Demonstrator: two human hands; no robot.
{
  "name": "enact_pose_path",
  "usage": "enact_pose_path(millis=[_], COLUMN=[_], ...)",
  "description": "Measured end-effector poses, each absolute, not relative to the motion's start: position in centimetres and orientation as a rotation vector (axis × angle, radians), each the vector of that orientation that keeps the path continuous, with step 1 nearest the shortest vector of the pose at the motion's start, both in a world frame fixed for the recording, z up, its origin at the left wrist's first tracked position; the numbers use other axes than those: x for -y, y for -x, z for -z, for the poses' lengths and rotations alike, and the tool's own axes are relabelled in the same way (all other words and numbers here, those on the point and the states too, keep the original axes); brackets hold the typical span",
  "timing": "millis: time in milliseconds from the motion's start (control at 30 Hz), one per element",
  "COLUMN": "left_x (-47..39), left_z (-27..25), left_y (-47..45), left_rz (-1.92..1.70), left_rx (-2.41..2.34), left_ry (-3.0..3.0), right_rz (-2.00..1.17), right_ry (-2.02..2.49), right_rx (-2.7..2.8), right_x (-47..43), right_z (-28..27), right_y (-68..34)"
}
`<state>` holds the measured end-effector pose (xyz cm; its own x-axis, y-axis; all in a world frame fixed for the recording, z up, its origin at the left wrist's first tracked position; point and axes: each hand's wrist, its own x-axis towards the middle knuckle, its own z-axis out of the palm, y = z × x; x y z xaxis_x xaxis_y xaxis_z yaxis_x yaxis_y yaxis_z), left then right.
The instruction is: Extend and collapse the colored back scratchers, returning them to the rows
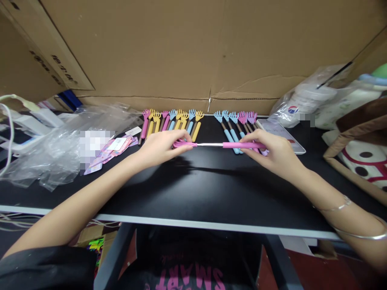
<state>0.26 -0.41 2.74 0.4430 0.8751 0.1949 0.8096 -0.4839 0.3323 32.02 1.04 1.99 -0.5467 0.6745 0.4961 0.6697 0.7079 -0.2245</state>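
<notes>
A pink back scratcher with a bare metal shaft is held level above the black table. My left hand grips its claw end, and the fingers partly cover the claw. At the other end my right hand pinches the pink handle. Behind my left hand lies a row of pink, yellow and blue back scratchers. Beyond the right half of the held one is a second group of blue, pink and purple back scratchers.
Clear plastic bags and printed cards lie at the left. A tablet-like device, a bagged cup and a brown bag stand right. Cardboard walls the back. Below the table edge is an open box.
</notes>
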Motion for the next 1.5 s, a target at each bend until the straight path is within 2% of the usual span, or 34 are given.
enact_pose_path(millis=[333,733,900,1100,1200,1500], left_x=[1.0,0.6,0.0,-0.6,-0.7,-0.9], left_z=[-1.9,-3.7,-5.1,-6.2,-6.4,-6.2], left_y=[-1.1,0.4,2.3,4.7,5.5,6.1], left_rz=[-0.428,-0.307,-0.252,-0.142,-0.141,-0.175], left_rx=[-1.466,-1.464,-1.478,-1.447,-1.429,-1.395], left_ry=[-2.858,-2.709,-2.663,-2.582,-2.56,-2.558], right_rz=[0.063,0.001,-0.173,-0.821,-1.025,-0.88], right_ry=[1.092,1.169,1.216,1.269,1.324,1.423], right_rx=[2.606,2.612,2.64,2.719,2.713,2.614], right_x=[-1.5,-2.1,-2.7,-4.2,-4.8,-4.6], right_z=[-0.4,-2.8,-4.3,-5.3,-5.8,-6.5], right_y=[-32.5,-33.6,-35.5,-39.7,-41.6,-42.0])
